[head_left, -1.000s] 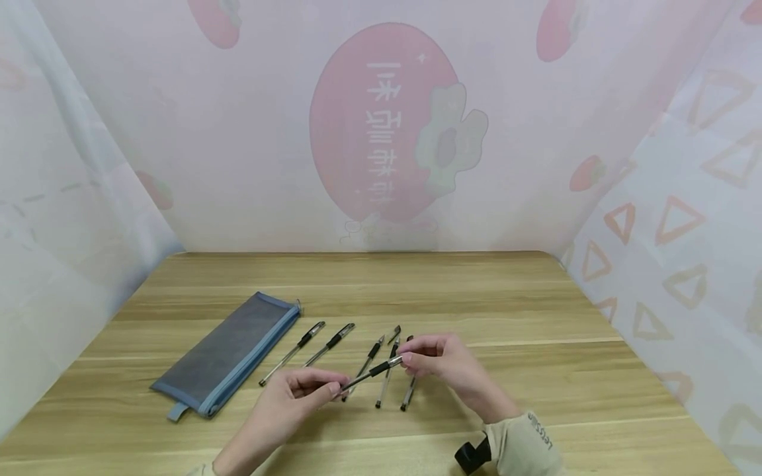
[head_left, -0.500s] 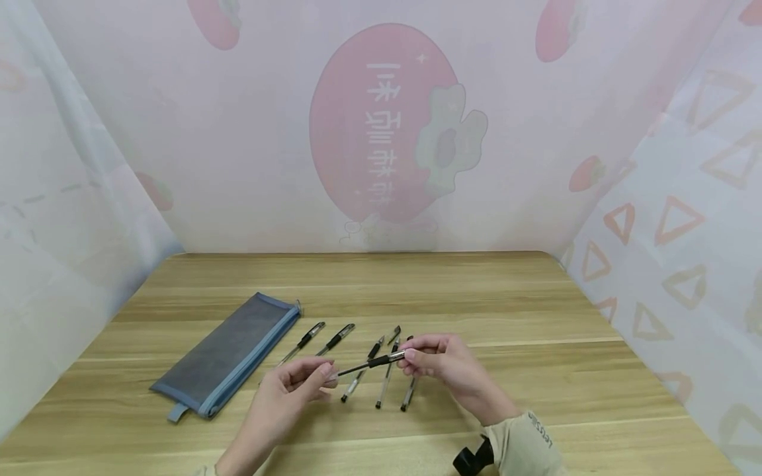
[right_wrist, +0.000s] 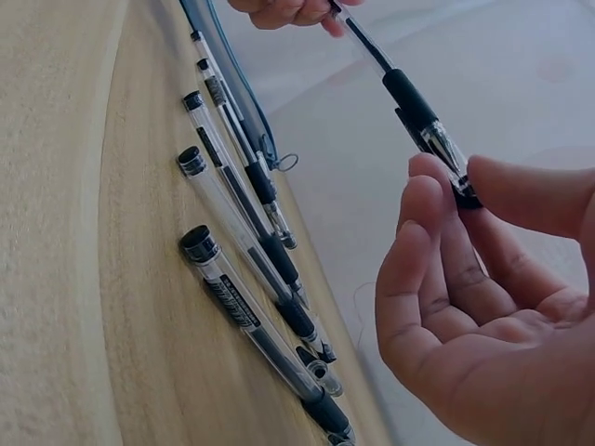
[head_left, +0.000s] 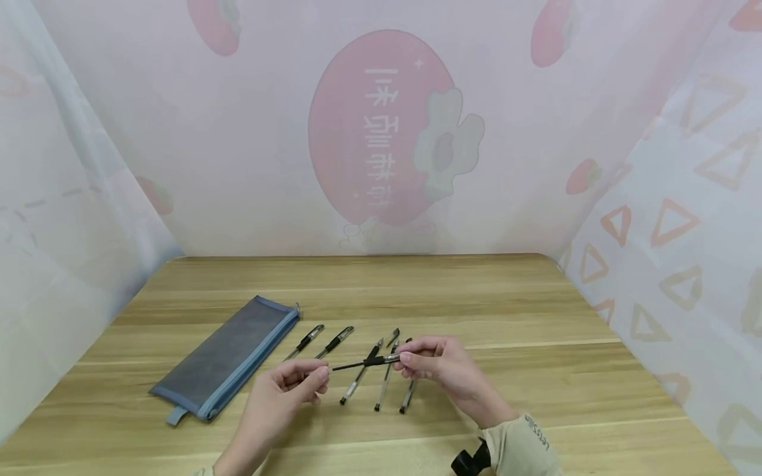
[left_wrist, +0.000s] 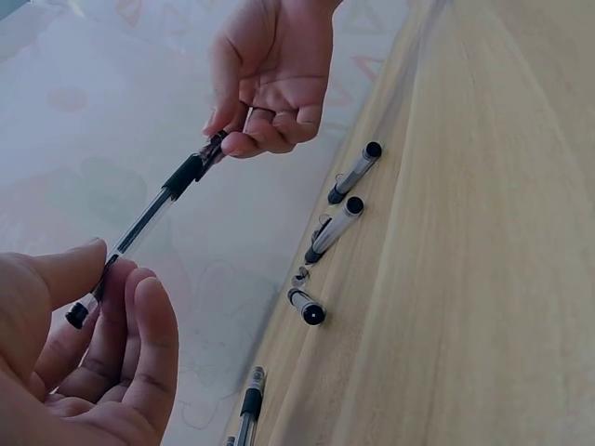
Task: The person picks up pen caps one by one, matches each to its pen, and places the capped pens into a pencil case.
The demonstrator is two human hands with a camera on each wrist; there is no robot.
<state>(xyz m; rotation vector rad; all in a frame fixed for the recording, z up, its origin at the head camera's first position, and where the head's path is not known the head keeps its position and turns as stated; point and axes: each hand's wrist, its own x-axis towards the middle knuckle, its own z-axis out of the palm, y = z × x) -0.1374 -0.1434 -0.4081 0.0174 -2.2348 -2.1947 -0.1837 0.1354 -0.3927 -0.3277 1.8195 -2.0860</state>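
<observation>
One pen point(head_left: 374, 361) is up off the worktop point(head_left: 476, 291), held between two hands. It has a black grip, and the rest of it is mostly clear with a dark line inside. The left hand point(head_left: 286, 390) pinches the clear end, close to the black plug, with its thumb and finger tips; its other fingers bend in loosely. The right hand point(head_left: 446, 367) pinches the other end, just past the black grip, with its thumb and finger tips, and its other fingers are bent too.

Behind and below the held pen, three more pens point(head_left: 357, 383) lie on the worktop, side by side. A little loose cap point(head_left: 393, 336) lies by their far ends. Toward the left edge, two capped pens point(head_left: 338, 338) lie near each other, partly hidden by the left hand. Next comes a flat gray pouch point(head_left: 223, 354) with blue trim, near the left edge, its zip side toward the pens.

A tan sleeve point(head_left: 524, 444) covers the right arm. Past the back edge hangs a pale cloth point(head_left: 250, 145) with pink strawberries.
</observation>
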